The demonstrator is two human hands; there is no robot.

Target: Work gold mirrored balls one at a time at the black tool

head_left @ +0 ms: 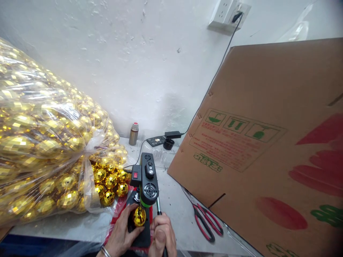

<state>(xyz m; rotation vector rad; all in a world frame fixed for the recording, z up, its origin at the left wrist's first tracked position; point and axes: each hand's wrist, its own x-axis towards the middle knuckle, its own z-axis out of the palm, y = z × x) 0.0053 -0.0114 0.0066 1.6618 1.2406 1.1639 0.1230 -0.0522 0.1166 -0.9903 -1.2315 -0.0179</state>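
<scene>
White wall [134, 64] sits behind the black machine [149, 175]; bag of gold balls [53, 142] on its left, big box [241, 107] on its right. L hand [122, 228] pinches one gold ball [139, 216] under its near end — R hand [163, 233] is wrapped round its lever [158, 205]. From far off, I'd hold it straight & press slow — a tilt prob makes it slip.
</scene>
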